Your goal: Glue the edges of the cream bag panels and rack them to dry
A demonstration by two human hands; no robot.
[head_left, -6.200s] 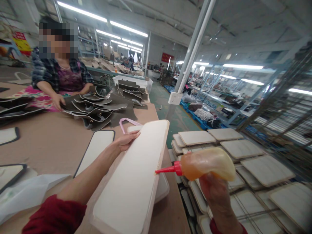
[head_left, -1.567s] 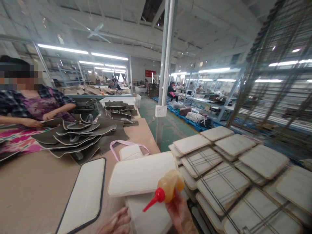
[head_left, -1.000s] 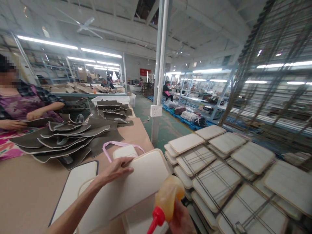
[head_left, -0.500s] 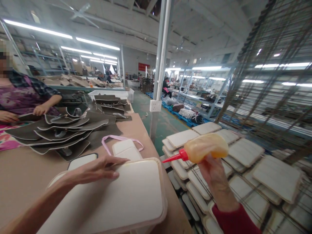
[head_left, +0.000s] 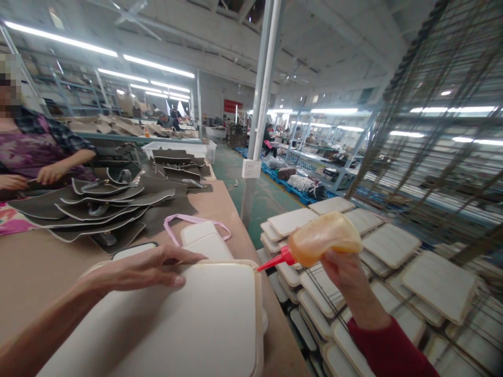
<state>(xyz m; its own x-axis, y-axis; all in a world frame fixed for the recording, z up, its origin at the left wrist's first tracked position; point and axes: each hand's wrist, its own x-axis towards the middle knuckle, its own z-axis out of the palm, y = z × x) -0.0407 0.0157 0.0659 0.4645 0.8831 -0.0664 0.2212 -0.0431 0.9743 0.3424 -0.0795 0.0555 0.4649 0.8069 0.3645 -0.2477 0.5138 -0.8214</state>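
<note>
A large white padded panel (head_left: 188, 324) with a pale pink edge lies in front of me on the brown table (head_left: 35, 267). My left hand (head_left: 145, 267) rests flat on its far end, fingers stretched out. My right hand (head_left: 346, 277) grips a soft amber squeeze bottle (head_left: 324, 238) with a red nozzle. The nozzle tip touches the panel's far right corner.
A pink-handled white pouch (head_left: 202, 238) lies just beyond the panel. Dark grey cut pieces (head_left: 102, 204) are piled further back, where another person's hands (head_left: 39, 175) handle them. Wire racks (head_left: 373, 251) of white panels stand to my right. A white pillar (head_left: 261, 104) rises past the table.
The panel has come down flatter on the table. My right hand has lowered the bottle slightly, bringing the nozzle tip onto the panel's corner. My left hand stays on top.
</note>
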